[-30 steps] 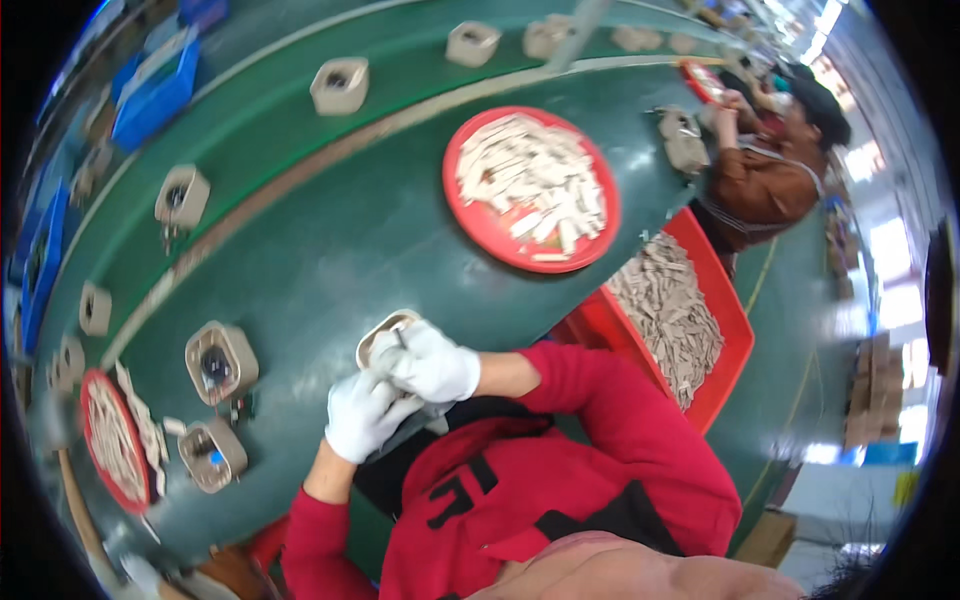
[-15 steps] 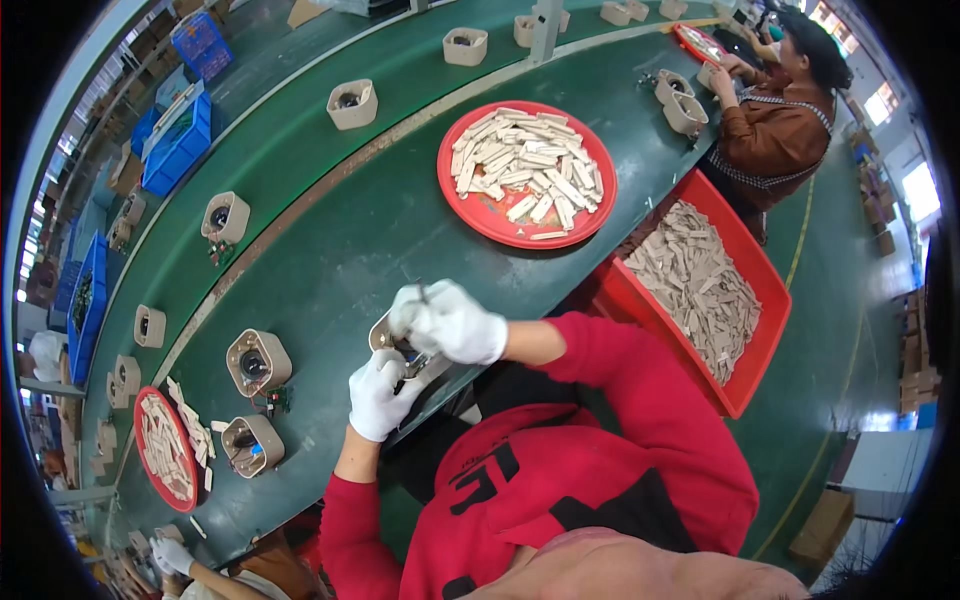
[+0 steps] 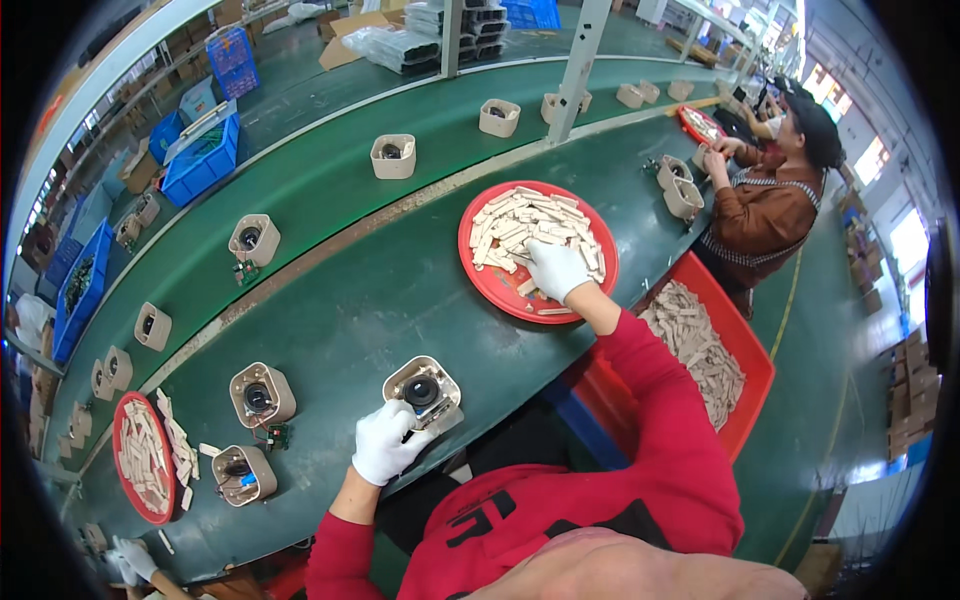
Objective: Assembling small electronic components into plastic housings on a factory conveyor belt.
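My left hand point(image 3: 386, 443), in a white glove, grips the near left rim of a beige speaker housing point(image 3: 392, 372) standing on the green table. Inside that housing sits a round black speaker driver point(image 3: 420, 389), with a pale flat part along its near side. Off to the right, my right hand point(image 3: 556, 270), also gloved, reaches into a round red tray point(image 3: 468, 268) heaped with beige strips point(image 3: 520, 222). Its fingers are drawn together down on the strips; whatever they pinch is hidden.
Two more housings point(image 3: 262, 392) stand left, one trailing a green circuit board point(image 3: 276, 436). Another red tray point(image 3: 122, 470) lies beyond them. Housings line the conveyor belt point(image 3: 320, 190) at the back. A red bin point(image 3: 752, 385) of strips is at right; a co-worker point(image 3: 765, 200) sits past it.
My right hand has left the housing and moved up and right into the red tray. My left hand stays at the housing, whose inside now shows. The view has shifted.
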### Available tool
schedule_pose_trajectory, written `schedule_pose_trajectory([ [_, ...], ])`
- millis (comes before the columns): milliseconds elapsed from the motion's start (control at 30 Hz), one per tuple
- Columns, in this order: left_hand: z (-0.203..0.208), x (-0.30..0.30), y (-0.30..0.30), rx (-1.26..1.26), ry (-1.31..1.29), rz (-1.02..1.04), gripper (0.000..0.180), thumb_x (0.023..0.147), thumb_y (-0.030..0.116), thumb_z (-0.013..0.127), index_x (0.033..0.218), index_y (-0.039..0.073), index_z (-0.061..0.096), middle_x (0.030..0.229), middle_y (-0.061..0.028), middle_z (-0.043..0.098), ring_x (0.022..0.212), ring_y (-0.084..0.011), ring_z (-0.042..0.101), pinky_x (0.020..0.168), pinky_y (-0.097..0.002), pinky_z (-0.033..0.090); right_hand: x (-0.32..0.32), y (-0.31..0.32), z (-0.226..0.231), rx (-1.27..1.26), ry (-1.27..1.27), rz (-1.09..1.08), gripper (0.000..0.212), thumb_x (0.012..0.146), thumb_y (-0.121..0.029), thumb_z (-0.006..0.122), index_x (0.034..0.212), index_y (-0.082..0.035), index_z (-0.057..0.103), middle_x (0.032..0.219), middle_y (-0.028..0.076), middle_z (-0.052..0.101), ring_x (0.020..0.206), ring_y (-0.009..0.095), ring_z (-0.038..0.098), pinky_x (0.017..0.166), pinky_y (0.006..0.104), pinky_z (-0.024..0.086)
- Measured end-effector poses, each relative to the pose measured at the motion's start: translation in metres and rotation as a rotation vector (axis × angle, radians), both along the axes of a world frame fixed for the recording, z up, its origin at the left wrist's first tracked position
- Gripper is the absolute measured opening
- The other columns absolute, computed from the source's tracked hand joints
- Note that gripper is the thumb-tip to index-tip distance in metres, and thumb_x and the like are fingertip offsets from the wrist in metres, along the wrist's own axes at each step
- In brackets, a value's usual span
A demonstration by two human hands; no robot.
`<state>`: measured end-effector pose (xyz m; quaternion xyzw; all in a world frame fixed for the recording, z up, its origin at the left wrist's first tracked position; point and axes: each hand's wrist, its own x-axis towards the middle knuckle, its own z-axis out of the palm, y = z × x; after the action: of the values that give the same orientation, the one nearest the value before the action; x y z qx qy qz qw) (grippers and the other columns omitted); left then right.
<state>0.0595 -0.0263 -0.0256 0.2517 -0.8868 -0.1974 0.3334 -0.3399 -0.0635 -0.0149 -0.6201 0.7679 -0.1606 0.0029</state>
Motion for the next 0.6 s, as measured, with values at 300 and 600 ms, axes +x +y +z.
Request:
schedule_pose_trajectory([
  [300, -0.001, -0.001, -0.011, 0.005, 0.032, 0.016, 0.034, 0.074, 0.031, 0.081, 0.070, 0.010, 0.056, 0.075, -0.0071, 0.058, 0.060, -0.0271, 0.061, 0.052, -0.0382, 0.049, -0.004, -0.013, 0.032, 0.151, 0.079, -0.036, 0.018, 0.090, -0.024, 0.057, 0.093, -0.007, 0.065, 0.087, 0.019, 0.068, 0.083, 0.039, 0.067, 0.074, 0.0484, 0.053],
  [600, 0.005, 0.006, -0.006, -0.005, 0.034, -0.011, 0.032, 0.076, 0.034, 0.080, 0.070, 0.011, 0.057, 0.073, -0.0058, 0.056, 0.062, -0.0268, 0.062, 0.054, -0.0382, 0.050, 0.019, -0.003, 0.036, -0.261, -0.257, 0.125, 0.023, 0.089, -0.023, 0.064, 0.088, 0.000, 0.063, 0.079, 0.022, 0.066, 0.073, 0.035, 0.065, 0.065, 0.0425, 0.050],
])
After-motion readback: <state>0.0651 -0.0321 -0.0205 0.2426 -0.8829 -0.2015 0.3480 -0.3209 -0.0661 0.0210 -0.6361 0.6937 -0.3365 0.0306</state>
